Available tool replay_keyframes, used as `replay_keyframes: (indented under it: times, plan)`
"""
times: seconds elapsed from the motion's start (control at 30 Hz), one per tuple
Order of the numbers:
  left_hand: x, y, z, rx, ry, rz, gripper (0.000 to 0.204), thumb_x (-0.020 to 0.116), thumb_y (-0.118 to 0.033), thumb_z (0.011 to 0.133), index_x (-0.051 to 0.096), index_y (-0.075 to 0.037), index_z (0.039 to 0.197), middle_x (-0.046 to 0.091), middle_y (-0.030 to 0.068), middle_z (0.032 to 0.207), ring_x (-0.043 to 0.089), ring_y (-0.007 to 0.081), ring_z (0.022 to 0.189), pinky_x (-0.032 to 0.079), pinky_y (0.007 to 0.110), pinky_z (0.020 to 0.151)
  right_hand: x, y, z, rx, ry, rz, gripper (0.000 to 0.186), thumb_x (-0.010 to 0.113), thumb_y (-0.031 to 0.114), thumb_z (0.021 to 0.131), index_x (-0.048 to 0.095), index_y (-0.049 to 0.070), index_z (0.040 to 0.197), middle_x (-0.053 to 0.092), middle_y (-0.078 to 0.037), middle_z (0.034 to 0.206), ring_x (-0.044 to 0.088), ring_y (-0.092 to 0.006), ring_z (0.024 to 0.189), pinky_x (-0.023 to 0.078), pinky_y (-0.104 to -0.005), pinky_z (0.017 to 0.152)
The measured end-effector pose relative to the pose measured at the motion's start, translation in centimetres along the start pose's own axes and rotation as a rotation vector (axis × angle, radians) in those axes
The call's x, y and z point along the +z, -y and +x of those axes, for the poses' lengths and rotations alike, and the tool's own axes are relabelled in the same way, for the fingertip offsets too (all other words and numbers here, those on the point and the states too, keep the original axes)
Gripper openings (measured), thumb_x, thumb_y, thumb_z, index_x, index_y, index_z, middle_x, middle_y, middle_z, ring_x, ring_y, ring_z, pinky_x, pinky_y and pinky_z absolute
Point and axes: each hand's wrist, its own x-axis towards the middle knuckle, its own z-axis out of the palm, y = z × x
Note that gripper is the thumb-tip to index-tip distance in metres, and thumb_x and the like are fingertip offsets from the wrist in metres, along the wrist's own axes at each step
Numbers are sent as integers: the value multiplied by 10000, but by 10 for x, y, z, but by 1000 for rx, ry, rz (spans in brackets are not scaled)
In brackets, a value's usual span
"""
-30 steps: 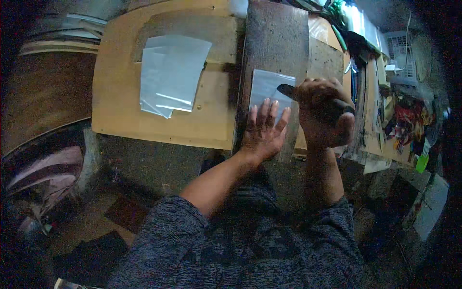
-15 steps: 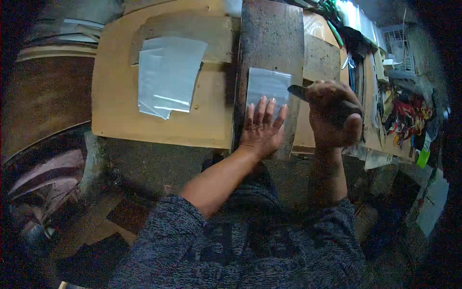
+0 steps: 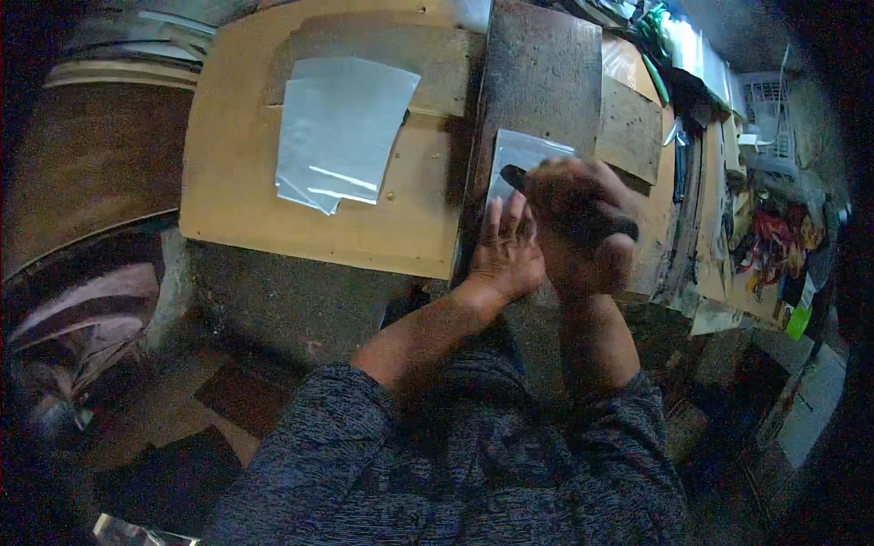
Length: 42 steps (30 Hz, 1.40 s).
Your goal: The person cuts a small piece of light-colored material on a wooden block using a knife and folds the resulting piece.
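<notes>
My left hand (image 3: 510, 250) lies flat with its fingers stretched out, pressing the lower part of a clear plastic sheet (image 3: 537, 150) against a dark, worn wooden board (image 3: 537, 73). Beside and partly over it, my closed right hand (image 3: 583, 214) grips a dark tool (image 3: 513, 176) that looks like a knife. Its rounded, tapering end pokes out left over the sheet, above the left fingertips. The fist covers the sheet's right side and most of the tool. To the left, a stack of similar plastic sheets (image 3: 341, 132) rests unevenly on the tan tabletop (image 3: 237, 173).
Flat pieces of board (image 3: 630, 132) lie right of the dark board. Farther right are a white plastic basket (image 3: 767, 114) and a tangle of red and yellow scraps (image 3: 778, 238). Dark flat pieces (image 3: 173, 478) lie on the floor at lower left.
My right hand has moved left with the dark tool, from beside the sheet to over it. My left hand stays flat on the sheet. The whole view has shifted slightly.
</notes>
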Motion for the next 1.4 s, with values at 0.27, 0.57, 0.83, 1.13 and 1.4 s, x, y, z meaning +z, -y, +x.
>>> replay_keyframes:
  times: [0.27,0.57,0.83,1.13,1.4]
  plan:
    - [-5,-1,7,41,17,-88,514,550,-341,804,457,-129,1262,401,155,1319,285,358,1294,206,553,1046,-4,8,-11,6,-138,-15,647,559,561,775,536,-40,1014,482,-120,823,437,-251,784,369,-392,770]
    - [-5,-1,8,66,-37,-85,562,564,-345,807,421,-138,1309,385,151,1344,294,352,1290,221,535,1043,-22,15,-15,-65,-278,46,681,560,550,764,521,-76,1031,479,-118,817,432,-241,727,364,-396,713]
    - [-9,0,10,70,-18,-45,594,579,-358,785,408,-146,1313,411,144,1304,321,340,1274,227,531,1039,-36,26,-14,-125,-107,106,666,557,580,768,536,-61,947,474,-102,779,418,-229,711,336,-378,670]
    - [-8,-1,11,57,-5,-40,597,587,-336,768,424,-189,1323,375,122,1327,314,330,1266,256,514,1009,-50,26,-20,-97,-157,77,636,568,575,770,536,-40,931,469,-83,778,442,-229,741,363,-376,688]
    - [-3,-1,2,88,-91,-14,527,584,-359,775,431,-187,1249,438,76,1143,381,288,1103,305,468,892,-25,29,-18,-189,-60,105,678,585,617,737,515,-19,960,451,-77,800,424,-230,745,350,-390,677]
